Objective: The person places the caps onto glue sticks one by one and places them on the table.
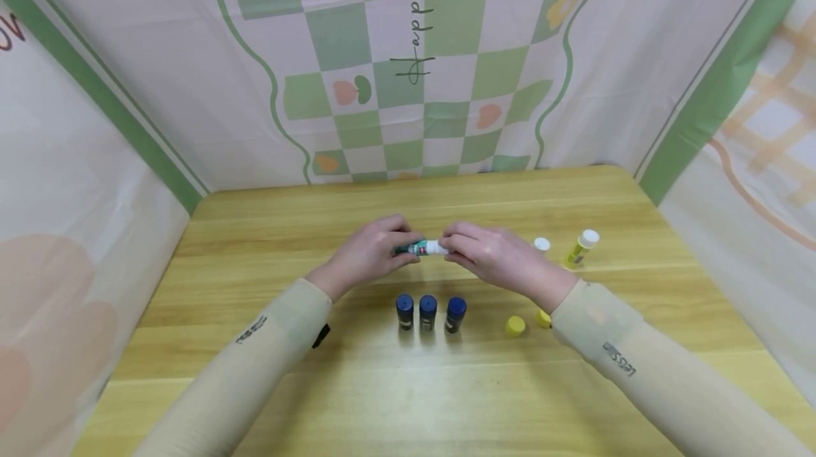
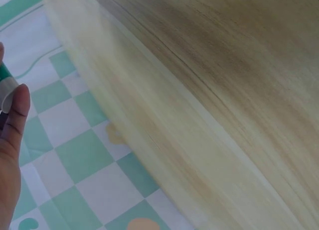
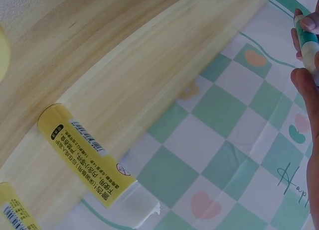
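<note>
Over the middle of the table both hands hold one green glue stick with a white end, lying sideways between them. My left hand grips the green body at its left. At the other side my right hand pinches the white end with fingers and thumb. The right wrist view shows the green body and the right thumb against the white part. In the left wrist view only the left fingers and a bit of the stick show at the edge.
Three dark glue sticks with blue caps stand in a row nearer me. Yellow glue sticks with white tops stand at the right, one partly hidden by the right hand. Two yellow caps lie near the right sleeve. A small black item shows beside the left sleeve.
</note>
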`<action>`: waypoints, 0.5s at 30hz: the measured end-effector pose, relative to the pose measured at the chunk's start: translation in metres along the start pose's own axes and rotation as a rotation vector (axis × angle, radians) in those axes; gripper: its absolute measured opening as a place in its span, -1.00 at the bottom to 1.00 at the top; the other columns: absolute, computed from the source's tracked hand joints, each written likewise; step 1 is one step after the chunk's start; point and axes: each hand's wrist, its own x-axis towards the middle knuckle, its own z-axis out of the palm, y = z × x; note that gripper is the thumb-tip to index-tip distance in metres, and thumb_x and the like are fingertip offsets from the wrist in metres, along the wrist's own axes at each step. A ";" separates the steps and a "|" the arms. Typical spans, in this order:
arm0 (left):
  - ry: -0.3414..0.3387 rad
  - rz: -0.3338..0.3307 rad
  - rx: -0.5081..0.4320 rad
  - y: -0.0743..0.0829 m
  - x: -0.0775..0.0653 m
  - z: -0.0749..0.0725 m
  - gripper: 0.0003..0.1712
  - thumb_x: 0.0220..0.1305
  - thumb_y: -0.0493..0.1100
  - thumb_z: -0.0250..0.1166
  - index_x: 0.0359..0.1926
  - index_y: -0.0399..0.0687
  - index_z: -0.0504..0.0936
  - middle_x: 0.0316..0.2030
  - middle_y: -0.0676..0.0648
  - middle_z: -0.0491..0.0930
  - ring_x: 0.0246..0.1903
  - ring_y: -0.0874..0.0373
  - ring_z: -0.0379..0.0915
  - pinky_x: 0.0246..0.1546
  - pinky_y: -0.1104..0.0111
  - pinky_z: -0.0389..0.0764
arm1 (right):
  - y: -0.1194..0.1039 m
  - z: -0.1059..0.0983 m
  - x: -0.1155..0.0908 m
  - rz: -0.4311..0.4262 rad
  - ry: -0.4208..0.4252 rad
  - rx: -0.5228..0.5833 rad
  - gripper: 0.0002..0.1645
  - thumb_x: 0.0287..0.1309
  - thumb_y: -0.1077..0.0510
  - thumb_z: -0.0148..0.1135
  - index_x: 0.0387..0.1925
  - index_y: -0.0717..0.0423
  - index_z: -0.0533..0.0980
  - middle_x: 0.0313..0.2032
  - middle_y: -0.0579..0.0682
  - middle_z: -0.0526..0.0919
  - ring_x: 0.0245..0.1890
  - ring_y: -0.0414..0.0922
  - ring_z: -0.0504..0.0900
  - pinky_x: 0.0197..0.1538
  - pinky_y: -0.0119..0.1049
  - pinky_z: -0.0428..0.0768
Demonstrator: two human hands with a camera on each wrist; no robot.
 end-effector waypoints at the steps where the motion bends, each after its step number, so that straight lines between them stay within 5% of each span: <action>1: 0.000 0.004 0.003 0.000 0.000 0.000 -0.61 0.20 -0.16 0.53 0.04 -0.17 0.75 -0.16 -0.05 0.65 -0.29 0.22 0.57 -0.26 0.54 0.61 | 0.000 0.000 0.000 0.001 0.000 0.002 -0.61 -0.10 0.36 0.61 -0.18 0.25 0.64 -0.17 0.04 0.68 -0.33 -0.15 0.73 -0.32 -0.43 0.72; 15: 0.062 0.089 0.048 -0.001 -0.003 0.003 -0.67 0.16 -0.19 0.56 -0.05 -0.17 0.78 -0.22 -0.04 0.64 -0.34 0.22 0.54 -0.29 0.53 0.60 | 0.000 0.006 -0.001 0.025 0.005 0.001 -0.66 -0.02 0.32 0.57 -0.17 0.27 0.65 -0.19 0.07 0.73 -0.29 -0.12 0.75 -0.28 -0.39 0.74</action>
